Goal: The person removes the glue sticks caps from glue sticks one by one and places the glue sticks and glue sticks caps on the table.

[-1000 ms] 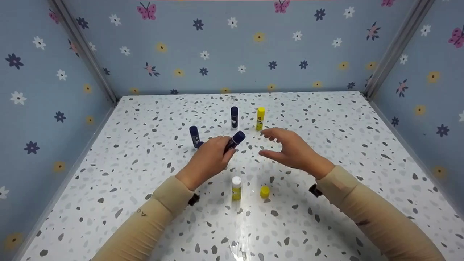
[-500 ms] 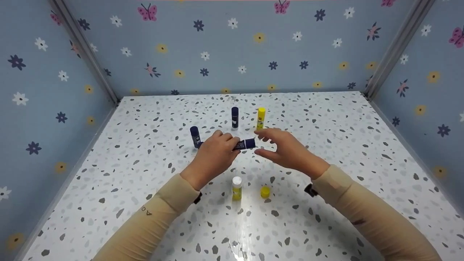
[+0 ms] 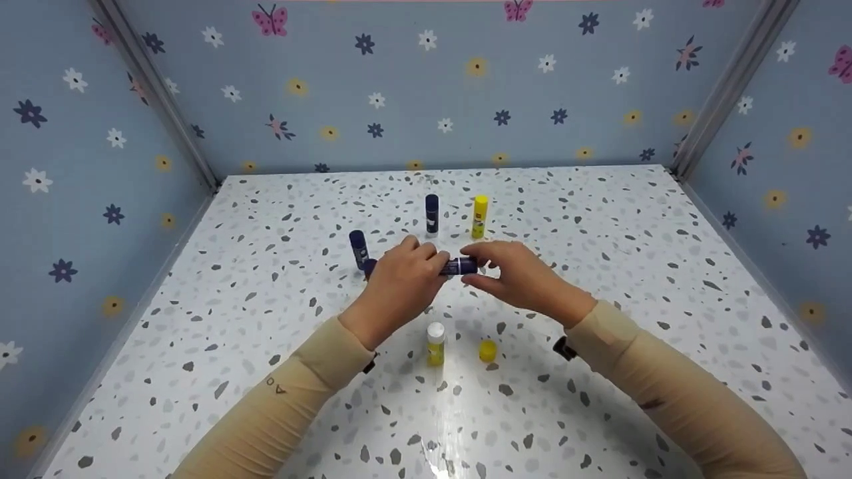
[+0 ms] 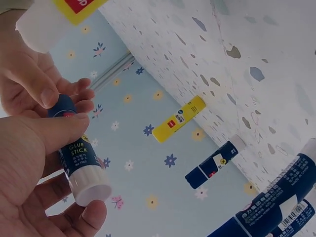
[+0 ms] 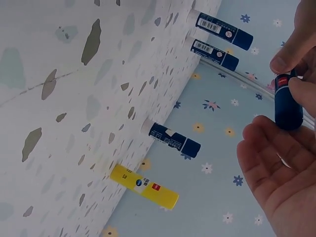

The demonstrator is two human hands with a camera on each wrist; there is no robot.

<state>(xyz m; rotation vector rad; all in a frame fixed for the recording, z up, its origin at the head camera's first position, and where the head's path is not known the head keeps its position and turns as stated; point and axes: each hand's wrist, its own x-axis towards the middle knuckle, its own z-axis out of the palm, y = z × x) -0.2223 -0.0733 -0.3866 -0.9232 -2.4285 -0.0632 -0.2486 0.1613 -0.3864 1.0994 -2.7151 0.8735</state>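
Note:
My left hand [image 3: 403, 276] grips a navy glue stick [image 4: 78, 153] lying level, its navy cap [image 3: 468, 265] pointing right and its white base showing in the left wrist view. My right hand [image 3: 516, 276] is at the capped end, thumb and fingers spread on either side of the cap. In the right wrist view its fingers [image 5: 261, 140] lie extended beside the cap, with a gap between. Close in front of the hands stands a yellow glue stick with a white top [image 3: 436, 344], no cap on it. A loose yellow cap [image 3: 488, 350] sits to its right.
Behind the hands stand a navy glue stick [image 3: 432, 214] and a yellow glue stick [image 3: 479, 216]. Two more navy ones are at the left, one upright [image 3: 358, 249], another partly hidden by my left hand [image 5: 224, 30]. Flowered walls [image 3: 426, 86] enclose the speckled table [image 3: 266, 219].
My left hand has turned the navy glue stick from slanting to level and moved it right. My right hand has moved slightly left, and its fingers now flank the cap.

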